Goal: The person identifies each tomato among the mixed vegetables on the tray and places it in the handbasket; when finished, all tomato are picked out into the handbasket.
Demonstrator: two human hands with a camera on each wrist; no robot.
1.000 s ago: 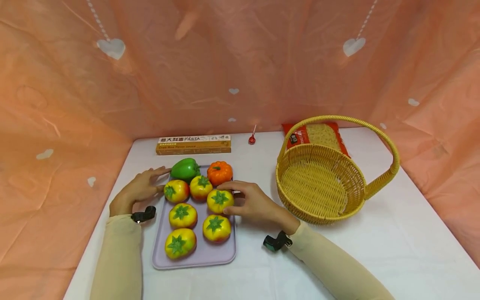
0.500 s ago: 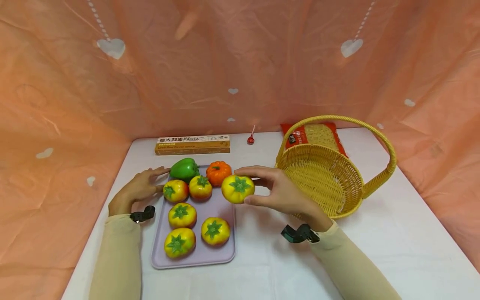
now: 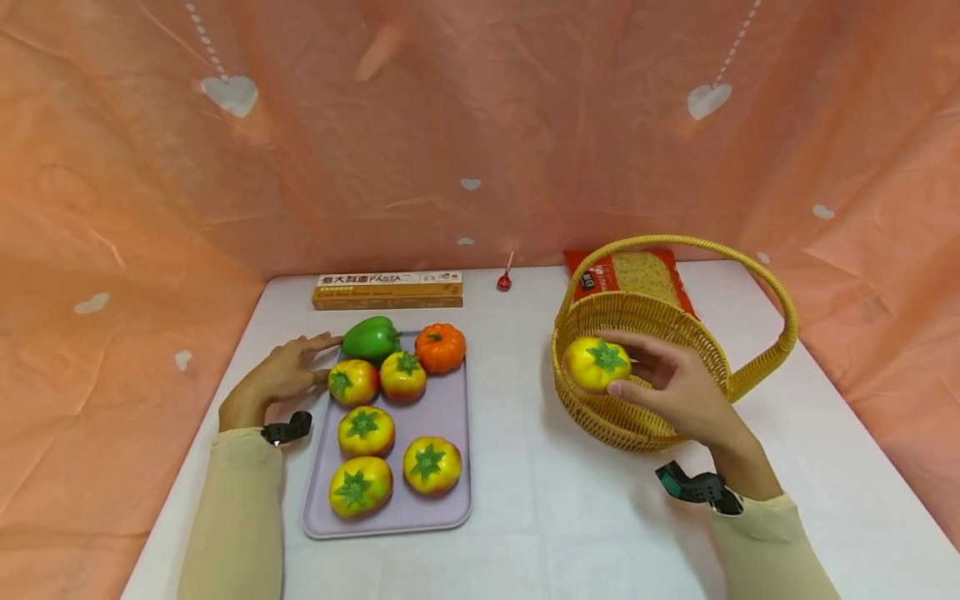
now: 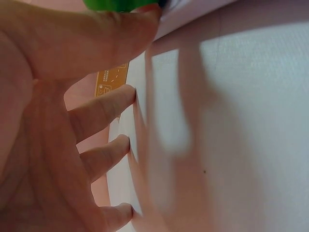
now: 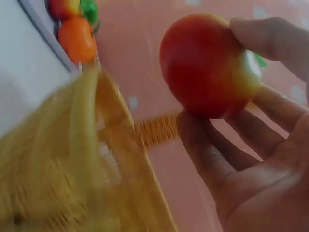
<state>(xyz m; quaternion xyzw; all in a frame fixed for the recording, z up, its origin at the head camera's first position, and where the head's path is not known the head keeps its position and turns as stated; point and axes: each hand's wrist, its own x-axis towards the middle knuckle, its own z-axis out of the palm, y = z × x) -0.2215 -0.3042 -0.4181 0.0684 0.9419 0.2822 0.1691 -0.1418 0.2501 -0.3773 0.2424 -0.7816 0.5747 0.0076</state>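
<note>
While the right hand (image 3: 682, 387) pinches 1 yellow-red fruit (image 3: 596, 365) between thumb and fingertips, the fruit shows against the left part of the wicker basket (image 3: 592, 421), apparently above it; exact height cannot be told. Right wrist view: glossy red side exposed, contact at the fingertips, palm apart from it.

Left hand (image 3: 281, 375) lies along the left edge of the tray (image 3: 442, 404), fingers spread, gripping nothing. 1 fingertip at or just beside the green pepper (image 3: 371, 338); touch not certain. Also on the tray: 1 orange pumpkin (image 3: 440, 348) and 5 more fruits (image 3: 366, 432). Farther back: 1 pasta box (image 3: 387, 292), 1 lollipop (image 3: 504, 280), and 1 red bag (image 3: 647, 277) behind the basket, partly hidden by it.

Risks, as judged: a fingertip hold on smooth, round skin could slip if the pinch loosens or sits off centre. Letting go too near the left rim could send the fruit outside, rolling over the white tablecloth (image 3: 517, 500). Let go from high up, it might bounce off the wicker. Knuckles catching the rim or the tall handle (image 3: 761, 371) could shove the basket. A stray left-hand nudge might roll the pepper into its neighbours.
</note>
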